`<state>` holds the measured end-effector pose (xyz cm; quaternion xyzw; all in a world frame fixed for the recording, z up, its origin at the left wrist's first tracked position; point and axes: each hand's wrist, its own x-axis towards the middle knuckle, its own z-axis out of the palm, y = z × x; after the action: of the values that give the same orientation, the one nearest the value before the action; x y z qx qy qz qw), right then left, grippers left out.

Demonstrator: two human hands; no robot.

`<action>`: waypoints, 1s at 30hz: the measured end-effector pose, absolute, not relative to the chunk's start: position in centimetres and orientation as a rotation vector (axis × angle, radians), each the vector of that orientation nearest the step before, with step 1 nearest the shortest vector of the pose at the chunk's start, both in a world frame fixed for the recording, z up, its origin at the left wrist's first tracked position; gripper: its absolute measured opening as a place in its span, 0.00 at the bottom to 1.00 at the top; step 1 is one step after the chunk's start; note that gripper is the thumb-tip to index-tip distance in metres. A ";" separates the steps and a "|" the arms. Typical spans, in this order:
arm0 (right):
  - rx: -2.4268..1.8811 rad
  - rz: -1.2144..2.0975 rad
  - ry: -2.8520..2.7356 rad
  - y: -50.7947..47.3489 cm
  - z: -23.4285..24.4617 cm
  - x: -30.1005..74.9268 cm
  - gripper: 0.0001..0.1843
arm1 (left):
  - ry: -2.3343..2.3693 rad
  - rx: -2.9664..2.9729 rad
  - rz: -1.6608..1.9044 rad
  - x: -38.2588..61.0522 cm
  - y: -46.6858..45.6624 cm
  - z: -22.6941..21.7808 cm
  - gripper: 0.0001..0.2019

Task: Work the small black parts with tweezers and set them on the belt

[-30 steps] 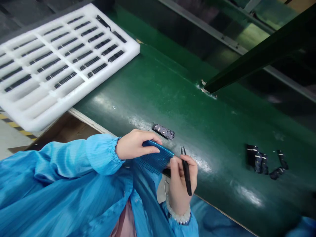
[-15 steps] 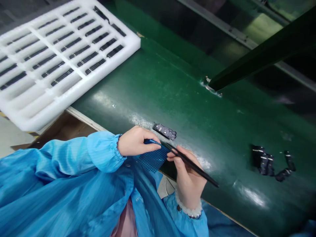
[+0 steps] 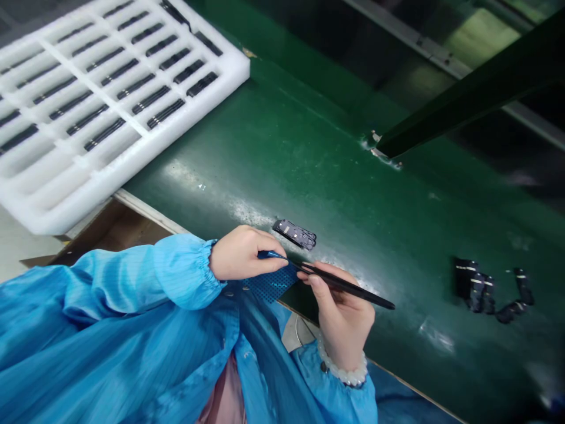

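Note:
My left hand (image 3: 241, 253) is closed on the edge of a blue sheet (image 3: 269, 282) dotted with tiny holes or parts, held over the near edge of the green belt (image 3: 309, 153). My right hand (image 3: 342, 315) pinches black tweezers (image 3: 348, 287), whose tips rest on the blue sheet close to my left thumb. A small black part (image 3: 295, 233) lies on the belt just beyond my hands.
A white foam tray (image 3: 88, 106) with rows of slots holding several thin black strips sits at the upper left. A cluster of small black parts (image 3: 492, 288) lies on the belt at the right. A dark green bar (image 3: 468, 88) crosses above the belt.
My right hand swung the tweezers from upright, tips pointing away, to lying nearly flat with the tips on the blue sheet. My left hand stayed in place.

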<state>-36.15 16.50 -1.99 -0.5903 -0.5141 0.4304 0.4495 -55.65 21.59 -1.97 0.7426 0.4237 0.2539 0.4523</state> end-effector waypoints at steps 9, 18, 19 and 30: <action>-1.448 1.046 -1.292 16.6 -2.0 -36.3 0.07 | 1.050 1.843 0.645 -55.6 21.5 -1.9 0.07; -1.458 1.019 -1.300 16.6 -1.9 -36.3 0.06 | 1.067 1.838 0.642 -55.6 21.5 -2.1 0.07; -1.456 1.021 -1.302 16.6 -1.9 -36.2 0.06 | 1.069 1.840 0.644 -55.6 21.5 -2.1 0.07; -1.524 0.886 -1.046 17.4 -2.7 -36.5 0.08 | 1.024 2.157 0.750 -55.5 21.2 -2.4 0.10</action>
<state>-36.46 17.36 -2.69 -0.6355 -0.4361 0.3695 0.5191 -55.52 21.23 -2.39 0.8183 0.3885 0.2846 0.3139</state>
